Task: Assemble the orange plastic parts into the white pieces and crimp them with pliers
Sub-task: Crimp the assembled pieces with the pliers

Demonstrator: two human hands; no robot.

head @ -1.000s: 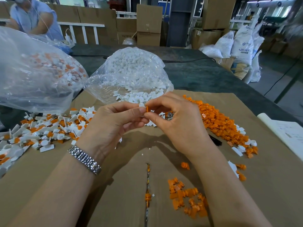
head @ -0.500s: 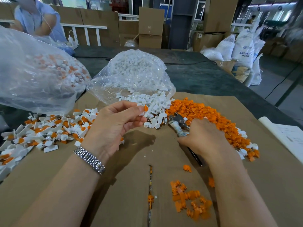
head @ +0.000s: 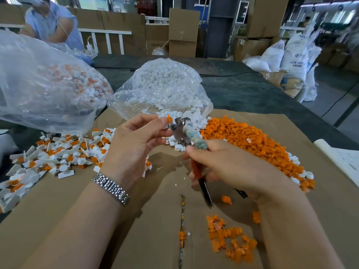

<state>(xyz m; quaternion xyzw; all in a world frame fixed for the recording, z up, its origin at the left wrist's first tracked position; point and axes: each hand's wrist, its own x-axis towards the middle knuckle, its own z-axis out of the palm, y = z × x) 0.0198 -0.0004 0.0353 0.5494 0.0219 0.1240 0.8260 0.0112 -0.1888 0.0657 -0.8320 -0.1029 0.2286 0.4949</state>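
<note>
An orange-and-white piece point(head: 168, 122) is pinched by the left hand point(head: 136, 144); at its 3 o'clock, pliers point(head: 184, 133) are gripped by the right hand point(head: 229, 167).

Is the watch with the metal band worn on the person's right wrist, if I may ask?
No, the watch sits on the wrist of the left hand; the right hand grips the pliers.

Assembled pieces point(head: 58, 158) left — loose parts point(head: 252, 144) right, bags point(head: 161, 88) behind.
</note>
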